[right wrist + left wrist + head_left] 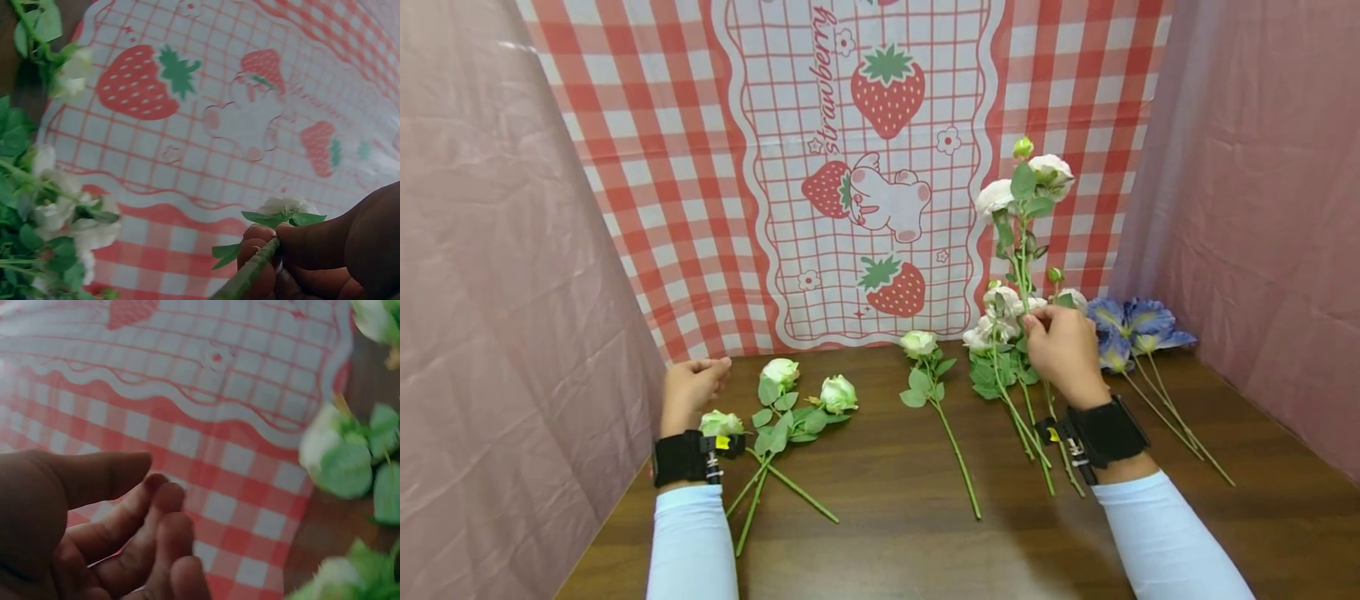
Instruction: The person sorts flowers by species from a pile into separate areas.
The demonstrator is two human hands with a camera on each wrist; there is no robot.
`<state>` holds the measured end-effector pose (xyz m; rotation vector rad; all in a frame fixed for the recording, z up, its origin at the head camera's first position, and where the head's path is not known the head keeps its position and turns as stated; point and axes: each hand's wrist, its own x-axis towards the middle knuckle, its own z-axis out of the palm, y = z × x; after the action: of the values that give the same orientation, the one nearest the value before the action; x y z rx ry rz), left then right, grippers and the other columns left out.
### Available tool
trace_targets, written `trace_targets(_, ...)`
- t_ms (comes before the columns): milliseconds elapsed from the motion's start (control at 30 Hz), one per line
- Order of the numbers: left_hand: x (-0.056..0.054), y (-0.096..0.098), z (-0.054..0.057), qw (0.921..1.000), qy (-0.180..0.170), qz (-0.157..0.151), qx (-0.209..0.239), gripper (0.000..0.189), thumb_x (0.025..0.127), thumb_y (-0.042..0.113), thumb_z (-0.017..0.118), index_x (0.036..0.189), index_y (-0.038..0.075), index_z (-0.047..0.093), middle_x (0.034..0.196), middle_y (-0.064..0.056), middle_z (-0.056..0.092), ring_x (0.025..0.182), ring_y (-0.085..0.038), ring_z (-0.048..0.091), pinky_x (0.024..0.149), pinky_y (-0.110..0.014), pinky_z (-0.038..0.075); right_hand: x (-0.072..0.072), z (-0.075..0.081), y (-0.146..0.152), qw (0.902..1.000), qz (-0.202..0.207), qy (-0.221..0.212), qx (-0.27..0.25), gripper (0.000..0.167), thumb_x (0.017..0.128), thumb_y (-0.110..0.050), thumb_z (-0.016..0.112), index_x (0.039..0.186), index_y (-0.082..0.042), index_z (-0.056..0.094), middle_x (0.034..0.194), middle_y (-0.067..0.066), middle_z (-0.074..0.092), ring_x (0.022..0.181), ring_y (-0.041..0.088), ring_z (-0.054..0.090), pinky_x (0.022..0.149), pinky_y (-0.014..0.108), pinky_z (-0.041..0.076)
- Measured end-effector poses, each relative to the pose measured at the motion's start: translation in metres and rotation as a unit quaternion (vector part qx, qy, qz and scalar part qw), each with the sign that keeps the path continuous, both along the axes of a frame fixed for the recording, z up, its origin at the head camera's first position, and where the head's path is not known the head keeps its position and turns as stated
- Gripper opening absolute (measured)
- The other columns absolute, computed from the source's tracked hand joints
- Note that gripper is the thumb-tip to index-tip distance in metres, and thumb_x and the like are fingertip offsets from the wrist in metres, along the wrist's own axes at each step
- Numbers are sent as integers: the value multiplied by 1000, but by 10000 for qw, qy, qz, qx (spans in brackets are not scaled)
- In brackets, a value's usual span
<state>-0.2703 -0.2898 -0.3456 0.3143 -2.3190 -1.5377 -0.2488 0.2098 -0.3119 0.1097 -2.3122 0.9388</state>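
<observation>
My right hand [1063, 350] pinches the green stem [247, 275] of an artificial white flower spray [1051, 177] between thumb and fingers. The spray stands upright, its white blooms, leaves and a small green bud well above the hand. Beneath and beside that hand lie more white flower stems [998, 312] with leafy tops toward the cloth. My left hand [691, 392] holds nothing; its fingers [172, 531] are loosely bent, thumb apart from them. Pale green-white roses [780, 373] lie crossed just right of the left hand, one partly hidden behind the wrist camera.
A single green-white rose [919, 343] lies mid-table on the brown wooden table [880, 533]. Blue-purple irises [1126, 325] lie at the right. A red-checked strawberry cloth [887, 208] hangs behind, with pink curtains [1270, 208] at the sides.
</observation>
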Motion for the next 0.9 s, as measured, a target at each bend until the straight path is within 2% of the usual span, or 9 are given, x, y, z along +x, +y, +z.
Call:
trace_targets(100,-3,-9,-12,9935,-621,-224,-922,41,99,31,66,113,-8,71,66,1,62,55,-9,54,52,-27,47,-7,-7,4,9996,-51,-284,66,30,105,-17,55,113,6,72,95,25,71,78,39,65,68,48,47)
trace_targets(200,-4,-14,-19,9773,-1183,-573,-1661,40,100,32,65,100,-8,74,61,-1,61,52,-11,52,51,-28,44,-13,-14,8,9984,-104,-542,126,31,105,-17,54,115,7,72,100,27,71,80,39,66,69,48,48)
trace_targets(300,-3,-14,-20,9650,-1580,-867,-1904,39,99,29,65,88,-8,73,59,-3,62,51,-12,55,52,-28,45,-20,-20,12,9969,-129,-762,163,30,105,-15,54,114,8,71,103,28,71,79,39,66,69,47,49)
trace_targets(433,1,-10,-16,9496,-1974,-948,-2241,38,99,27,66,92,-10,70,67,-10,70,58,-16,65,57,-30,50,-28,-29,19,9957,-92,-903,167,29,105,-13,55,113,9,71,102,29,71,74,36,65,68,47,48)
trace_targets(533,4,-8,-14,9334,-2202,-1027,-2640,37,98,28,65,93,-9,67,74,-14,71,62,-19,66,62,-31,51,-32,-34,23,9953,-78,-947,183,29,104,-14,54,110,9,72,99,28,71,70,34,64,68,47,48)
trace_targets(633,4,-7,-16,9200,-2292,-1248,-2925,36,97,27,66,90,-8,69,73,-11,67,62,-17,61,63,-31,48,-36,-39,27,9945,-102,-1019,232,30,103,-14,54,107,7,73,97,25,72,65,29,60,66,43,46)
trace_targets(733,1,-7,-20,9122,-2262,-1489,-3075,32,95,25,66,85,-4,72,65,-4,59,58,-14,54,60,-29,45,-38,-43,28,9920,-5,-1253,144,29,102,-11,51,107,8,73,95,25,72,57,24,53,58,37,41)
trace_targets(833,-3,-8,-26,9083,-2249,-1688,-3097,27,93,22,67,81,-2,72,62,-1,54,55,-13,49,58,-27,42,-39,-47,26,9892,46,-1459,131,29,102,-10,50,107,8,72,96,25,71,57,23,52,56,35,39)
trace_targets(900,-5,-7,-29,9063,-2247,-1790,-3101,27,93,21,67,82,-3,73,65,-3,57,58,-14,52,58,-28,44,-40,-49,25,9874,84,-1569,158,28,102,-10,50,103,7,73,85,20,69,56,22,51,56,34,39)
